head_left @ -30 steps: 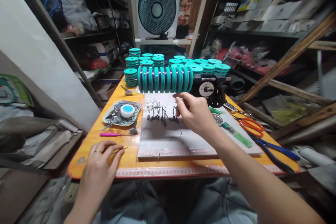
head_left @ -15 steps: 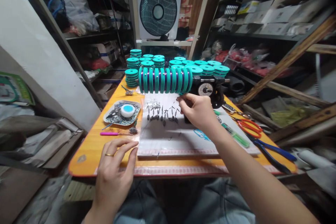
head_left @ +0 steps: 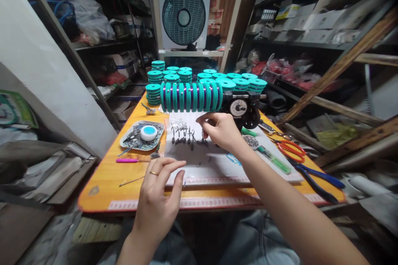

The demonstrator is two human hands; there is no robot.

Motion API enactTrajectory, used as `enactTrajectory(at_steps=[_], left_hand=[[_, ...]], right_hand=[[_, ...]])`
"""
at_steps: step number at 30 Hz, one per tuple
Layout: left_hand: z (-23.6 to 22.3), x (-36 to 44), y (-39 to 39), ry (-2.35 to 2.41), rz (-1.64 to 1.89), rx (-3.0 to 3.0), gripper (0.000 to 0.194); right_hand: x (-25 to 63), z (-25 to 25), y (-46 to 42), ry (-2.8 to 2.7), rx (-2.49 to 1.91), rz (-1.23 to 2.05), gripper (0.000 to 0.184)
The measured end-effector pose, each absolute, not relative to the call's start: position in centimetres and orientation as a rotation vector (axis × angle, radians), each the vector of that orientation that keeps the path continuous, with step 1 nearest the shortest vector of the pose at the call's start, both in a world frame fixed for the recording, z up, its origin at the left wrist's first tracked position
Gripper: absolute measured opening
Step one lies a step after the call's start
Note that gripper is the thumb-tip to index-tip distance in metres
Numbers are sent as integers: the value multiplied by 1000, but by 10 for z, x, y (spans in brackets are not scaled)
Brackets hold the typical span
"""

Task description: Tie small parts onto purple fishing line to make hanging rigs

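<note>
Nearest to the camera, the left hand [head_left: 158, 198] hovers over the front edge of the orange table [head_left: 102, 182], with a ring on one finger; its fingers [head_left: 174, 165] are loosely spread and slightly bent, and I cannot see anything held between them. A thin needle [head_left: 132, 181] lies on the table just beside this hand, to its left. A little farther, a white mat [head_left: 217, 169] covers the middle of the table, and on it a row of small dark hooks [head_left: 186, 136] lies near the back part. The right hand [head_left: 219, 130] is above this mat, just right of the hooks; its thumb and forefinger are pressed together at the tips, but what they pinch is too small to tell. On the left, a pink tool [head_left: 127, 160] lies in front of a patterned tray [head_left: 130, 143], which holds small metal parts and a white and blue round box [head_left: 148, 132]. On the right lie a green-handled tool [head_left: 275, 159], orange scissors [head_left: 292, 151] and blue pliers [head_left: 320, 178]. Behind the right hand, a row of teal spools [head_left: 189, 96] sits on a black winding machine [head_left: 241, 109]. Stacks of teal spools [head_left: 174, 75] stand behind it, and farthest is a white fan [head_left: 183, 12] among shelves.
</note>
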State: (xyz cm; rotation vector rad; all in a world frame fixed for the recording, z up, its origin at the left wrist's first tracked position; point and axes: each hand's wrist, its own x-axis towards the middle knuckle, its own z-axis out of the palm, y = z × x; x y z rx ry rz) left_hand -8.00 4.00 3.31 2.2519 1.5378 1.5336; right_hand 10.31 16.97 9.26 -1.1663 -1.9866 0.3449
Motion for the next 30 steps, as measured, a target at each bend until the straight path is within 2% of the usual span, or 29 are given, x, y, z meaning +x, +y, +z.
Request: enactTrajectory(at_steps=[7, 11, 15, 17, 19, 21, 22, 25, 26, 29, 30], left_hand=[[22, -81, 46, 1550, 1454, 2180, 21], [21, -79, 43, 1554, 1454, 2145, 21], [19, -78, 38, 1549, 1464, 2050, 21], [21, -74, 39, 1564, 1505, 1898, 28], [27, -68, 44, 1569, 1528, 1718, 45], [38, -59, 49, 1519, 1473, 1586, 66], [43, -54, 49, 1459, 1418, 1535, 69], [45, -37, 36, 1204, 1199, 1359, 43], [40, -32, 26, 1133, 1122, 1294, 40], [10, -21, -14, 1072, 995, 1134, 57], [-2, -19, -29, 1114, 1023, 1178, 61]], right_hand=[[101, 96, 150, -1913, -1124, 181, 24], [84, 92, 159, -1972, -1096, 264, 28], [76, 91, 161, -2012, -1061, 397, 19], [78, 97, 149, -2018, -1027, 449, 22], [83, 108, 135, -2041, -982, 512, 26], [87, 122, 122, -2034, -897, 666, 27], [89, 129, 118, -2005, -847, 762, 26], [95, 137, 109, -1862, -751, 1097, 26], [97, 133, 106, -1806, -744, 1217, 26], [102, 102, 86, -1569, -707, 1677, 26], [103, 85, 76, -1479, -681, 1846, 34]])
